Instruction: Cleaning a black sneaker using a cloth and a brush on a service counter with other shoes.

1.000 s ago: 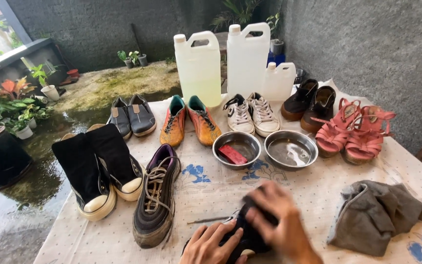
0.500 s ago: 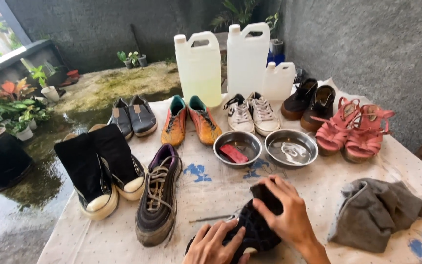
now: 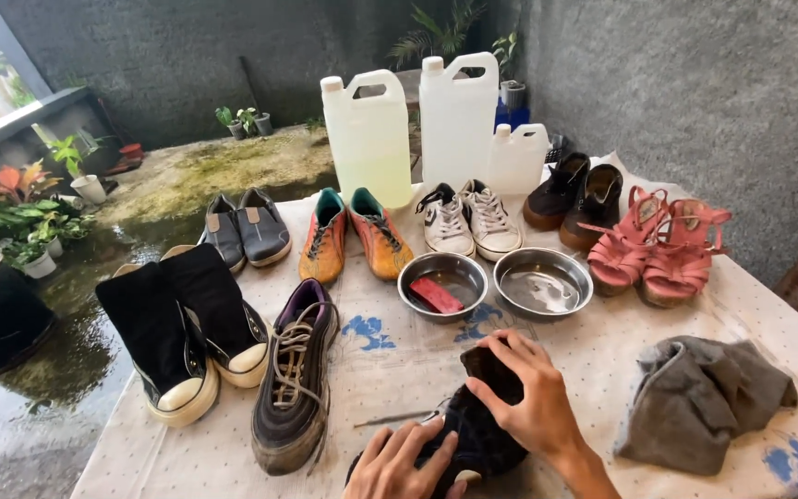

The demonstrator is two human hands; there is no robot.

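At the near edge of the worktop (image 3: 390, 360), the person's left hand (image 3: 397, 465) lies with fingers spread over the heel end of a dark shoe (image 3: 473, 434), steadying it. The right hand (image 3: 528, 397) is curled around a dark pad or cloth (image 3: 489, 366) and presses it on the shoe's upper. The cleaning looks to be in its early part: its mate, a dark laced sneaker (image 3: 295, 383), lies just left and looks grimy at the sole, and the pairs lined along the far edge stand untouched. Two metal bowls (image 3: 496, 282) sit mid-worktop, the left one with a red block (image 3: 436, 295) in it. A grey rag (image 3: 699, 397) lies crumpled toward the right edge. The held shoe's near end is cut off by the frame, and whether the pad is a sponge or a brush cannot be made out.
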